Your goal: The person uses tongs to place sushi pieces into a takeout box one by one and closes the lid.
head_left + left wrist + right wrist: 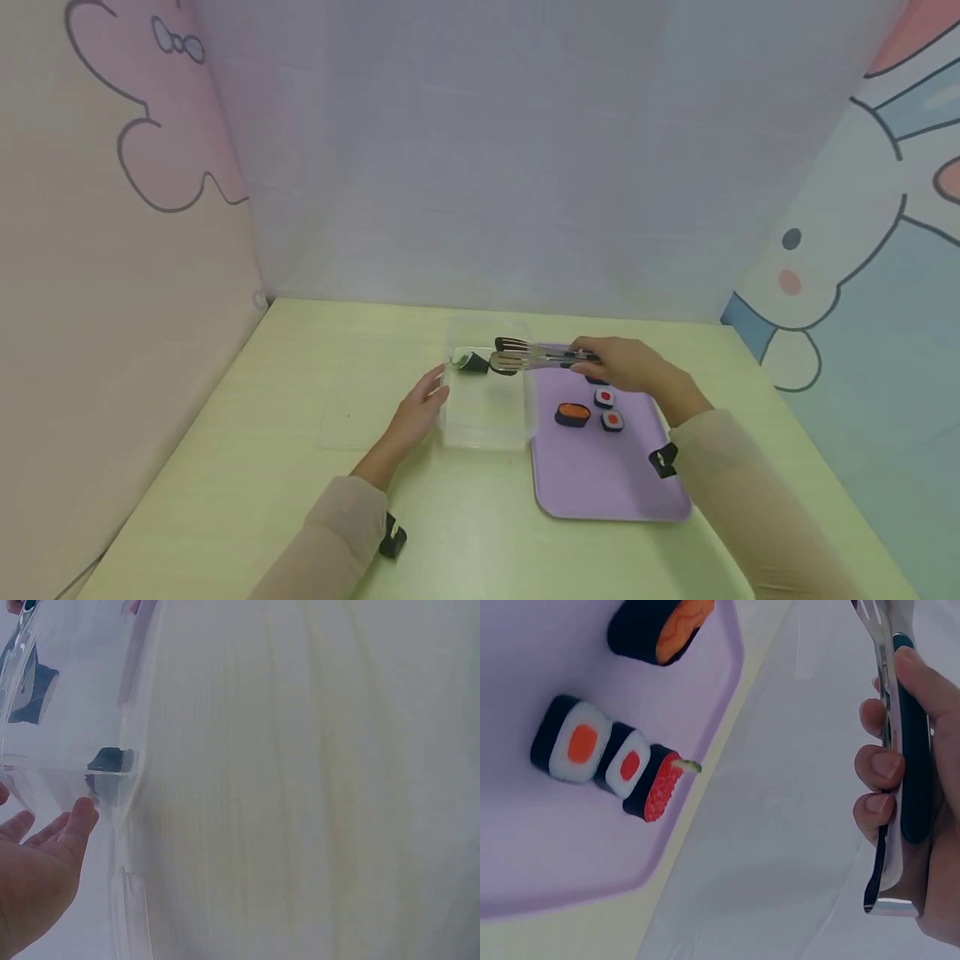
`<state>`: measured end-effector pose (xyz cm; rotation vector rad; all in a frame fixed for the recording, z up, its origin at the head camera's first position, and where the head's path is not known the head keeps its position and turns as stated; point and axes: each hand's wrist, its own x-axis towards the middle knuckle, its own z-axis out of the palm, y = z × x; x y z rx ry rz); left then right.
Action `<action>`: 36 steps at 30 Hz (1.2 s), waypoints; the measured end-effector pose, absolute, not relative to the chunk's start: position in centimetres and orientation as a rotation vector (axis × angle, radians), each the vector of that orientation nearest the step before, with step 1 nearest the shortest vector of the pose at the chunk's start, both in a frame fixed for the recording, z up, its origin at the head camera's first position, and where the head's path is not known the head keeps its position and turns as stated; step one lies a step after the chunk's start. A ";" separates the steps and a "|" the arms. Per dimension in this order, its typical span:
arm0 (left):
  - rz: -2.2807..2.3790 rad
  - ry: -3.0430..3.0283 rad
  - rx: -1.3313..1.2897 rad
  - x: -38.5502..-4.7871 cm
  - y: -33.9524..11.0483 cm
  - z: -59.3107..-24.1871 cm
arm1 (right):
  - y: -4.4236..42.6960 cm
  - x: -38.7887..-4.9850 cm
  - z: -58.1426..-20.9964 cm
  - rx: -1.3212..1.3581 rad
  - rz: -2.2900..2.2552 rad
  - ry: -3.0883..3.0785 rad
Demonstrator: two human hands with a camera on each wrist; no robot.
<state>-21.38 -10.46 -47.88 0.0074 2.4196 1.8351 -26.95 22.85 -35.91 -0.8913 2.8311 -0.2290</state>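
Right hand (621, 363), right of frame centre: fingers wrapped round metal tongs (551, 359). Tong tips above clear container (487, 437), lower centre; cannot tell whether tips pinch anything. Left hand (416, 410), lower left of centre: fingers loosely extended at container's left wall, grasping nothing. Dark roll (474, 363) in upper part of container. Purple tray (600, 487), lower right, bearing orange-topped piece (573, 415), white-faced rolls (612, 421), red-topped piece (656, 787).
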 end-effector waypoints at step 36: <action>1.830 2.427 -0.025 -21.3 -10.1 -47.7 | 17.3 -27.8 -37.1 -0.914 0.011 2.770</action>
